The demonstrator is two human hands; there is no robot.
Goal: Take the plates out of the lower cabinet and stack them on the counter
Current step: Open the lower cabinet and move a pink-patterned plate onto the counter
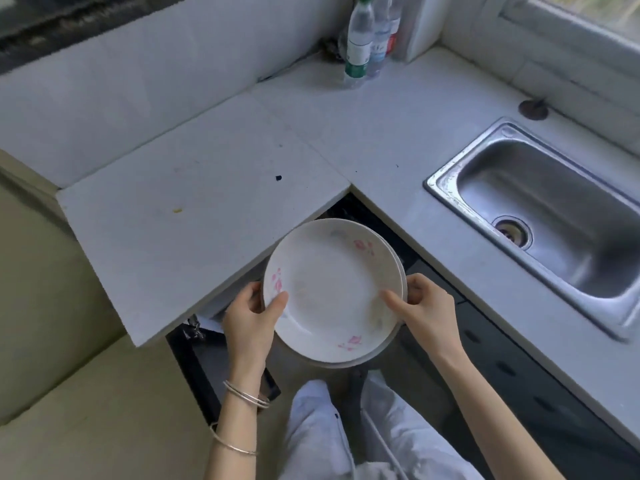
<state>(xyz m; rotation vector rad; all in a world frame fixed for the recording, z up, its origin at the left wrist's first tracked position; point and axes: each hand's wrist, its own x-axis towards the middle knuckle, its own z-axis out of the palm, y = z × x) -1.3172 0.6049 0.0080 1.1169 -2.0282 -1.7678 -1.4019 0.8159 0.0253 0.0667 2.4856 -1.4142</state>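
Note:
A stack of white plates (332, 289) with pink flower marks is held in the air in front of the inner corner of the L-shaped white counter (194, 216). My left hand (254, 317) grips the stack's left rim, thumb on top. My right hand (420, 304) grips the right rim the same way. At least two plates show at the stack's right edge. Below the counter corner lies the dark opening of the lower cabinet (349, 209), mostly hidden by the plates.
A steel sink (554, 216) is set into the counter at the right. Several clear plastic bottles (367, 39) stand in the far corner by the tiled wall. A black cabinet door (197, 362) hangs open at the lower left. White trousers show at the bottom.

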